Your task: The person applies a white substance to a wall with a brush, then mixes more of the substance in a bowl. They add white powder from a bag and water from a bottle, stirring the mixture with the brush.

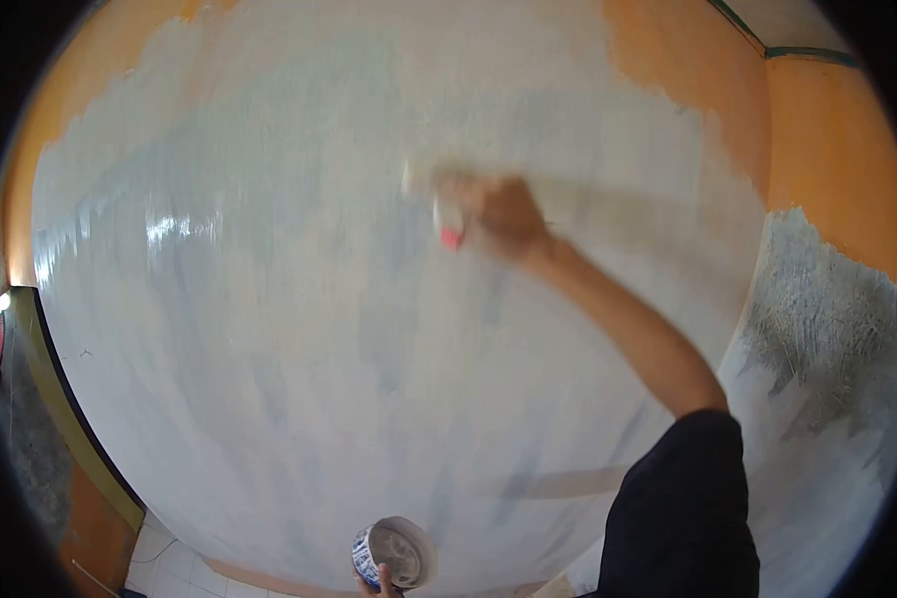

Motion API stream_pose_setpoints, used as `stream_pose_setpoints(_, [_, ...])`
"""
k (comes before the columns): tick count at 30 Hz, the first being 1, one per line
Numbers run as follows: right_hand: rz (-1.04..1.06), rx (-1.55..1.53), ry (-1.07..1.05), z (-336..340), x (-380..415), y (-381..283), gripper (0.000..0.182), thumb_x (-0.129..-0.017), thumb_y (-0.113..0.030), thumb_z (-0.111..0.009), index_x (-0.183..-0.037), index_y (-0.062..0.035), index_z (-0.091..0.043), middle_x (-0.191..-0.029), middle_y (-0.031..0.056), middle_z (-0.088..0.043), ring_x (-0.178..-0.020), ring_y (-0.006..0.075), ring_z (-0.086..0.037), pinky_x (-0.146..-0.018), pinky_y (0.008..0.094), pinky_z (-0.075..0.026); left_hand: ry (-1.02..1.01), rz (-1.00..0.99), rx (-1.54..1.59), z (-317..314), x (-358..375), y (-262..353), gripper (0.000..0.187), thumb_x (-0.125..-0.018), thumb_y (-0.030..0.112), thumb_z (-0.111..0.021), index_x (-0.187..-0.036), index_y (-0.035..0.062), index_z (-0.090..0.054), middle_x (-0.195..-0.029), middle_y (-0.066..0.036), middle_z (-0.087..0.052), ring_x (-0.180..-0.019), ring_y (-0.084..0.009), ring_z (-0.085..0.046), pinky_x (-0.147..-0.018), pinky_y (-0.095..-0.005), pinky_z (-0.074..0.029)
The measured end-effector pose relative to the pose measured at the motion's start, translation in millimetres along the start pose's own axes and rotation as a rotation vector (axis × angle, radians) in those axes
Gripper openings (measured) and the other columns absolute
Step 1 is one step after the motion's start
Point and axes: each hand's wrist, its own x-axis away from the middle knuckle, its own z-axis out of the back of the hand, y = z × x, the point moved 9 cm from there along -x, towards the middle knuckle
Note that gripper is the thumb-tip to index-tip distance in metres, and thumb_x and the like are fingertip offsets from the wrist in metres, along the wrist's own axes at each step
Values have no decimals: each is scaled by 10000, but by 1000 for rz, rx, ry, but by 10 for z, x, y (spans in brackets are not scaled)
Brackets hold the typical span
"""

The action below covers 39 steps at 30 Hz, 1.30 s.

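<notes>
My right hand is raised against the wall, closed around a brush with a pale body and a red tip. Motion blurs the hand and the brush's left end. Wet-looking whitish paint covers much of the wall in front of me. At the bottom of the view, my left hand holds a blue-and-white patterned bowl. Its thumb lies over the rim, and greyish-white material shows inside the bowl.
Orange paint borders the whitish area above and at the sides. On the right, an adjoining wall is orange above and patchy grey below. A dark-edged door frame stands at the left, with white floor tiles below.
</notes>
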Motion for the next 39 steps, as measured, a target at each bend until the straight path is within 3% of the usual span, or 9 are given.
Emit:
stream_pose_setpoints(1, [86, -323, 76, 43, 311, -345, 316, -826, -134, -654, -1137, -124, -713, -814, 95, -722, -578, 231, -639, -565, 335, -544, -5, -6, 0, -8, -17, -70, 376, -925, 254, -658, -1204, 12, -588, -1092, -79, -629, -962, -166, -600, -775, -320, -524])
stream_pose_setpoints(2, [-162, -497, -284, -155, 669, -594, 308, -855, -165, -650, -1156, -117, -696, -860, 129, -710, -634, 264, -652, -591, 348, -530, -26, 0, 2, -58, -71, -108, 373, -926, 256, -655, -1201, 13, -590, -1089, -79, -630, -959, -166, -601, -773, -321, -525])
stream_pose_setpoints(4, [-298, -949, -211, 33, 1306, -1312, 350, -860, -170, -672, -1210, -150, -670, -996, 144, -704, -806, 300, -689, -712, 359, -537, -82, 9, 1, -192, -214, -168, 367, -928, 258, -650, -1195, 13, -593, -1082, -79, -632, -952, -167, -603, -769, -321, -526])
stream_pose_setpoints(9, [-1106, -1613, -417, -110, 3174, -2534, 352, -875, -101, -713, -1222, -84, -659, -1163, 80, -703, -984, 187, -693, -890, 336, -544, -148, 86, 0, -468, -192, -430, 353, -934, 264, -637, -1181, 15, -599, -1065, -77, -636, -937, -168, -607, -760, -321, -528])
stream_pose_setpoints(14, [-1718, -1730, -130, 178, 4345, -3372, 453, -838, -97, -743, -1255, 12, -603, -908, 54, -701, -760, 135, -643, -660, 297, -517, -88, 143, -68, -230, -19, -493, 340, -940, 271, -624, -1167, 17, -606, -1048, -76, -641, -922, -169, -612, -751, -322, -531])
stream_pose_setpoints(16, [-2013, -1662, -198, 329, 4673, -3507, 292, -831, -101, -749, -1096, -3, -678, -876, 29, -694, -738, 134, -635, -640, 298, -505, -96, 176, -85, -239, 69, -528, 336, -943, 273, -618, -1162, 18, -609, -1042, -75, -643, -915, -170, -614, -747, -322, -532])
stream_pose_setpoints(23, [-1487, -1352, -513, 598, 4639, -3425, 264, -828, -181, -742, -1023, -10, -696, -894, 101, -721, -783, 197, -680, -691, 333, -527, -111, 330, -66, -397, 583, -794, 324, -951, 282, -600, -1142, 21, -619, -1018, -73, -649, -894, -171, -621, -734, -323, -535])
stream_pose_setpoints(26, [-1277, -1022, -298, 641, 4739, -3405, 247, -839, -235, -730, -979, -33, -703, -897, 148, -705, -818, 281, -689, -718, 362, -532, -125, 403, -63, -407, 808, -862, 320, -955, 286, -592, -1134, 22, -623, -1008, -73, -652, -885, -172, -623, -728, -323, -537])
stream_pose_setpoints(39, [-1235, -1217, -639, 1119, 4623, -3277, 428, -730, -439, -786, -931, -68, -711, -946, 155, -707, -881, 344, -668, -772, 427, -525, -176, 699, -2, -561, 1731, -1258, 314, -970, 302, -557, -1097, 27, -641, -964, -69, -664, -845, -175, -636, -704, -325, -544])
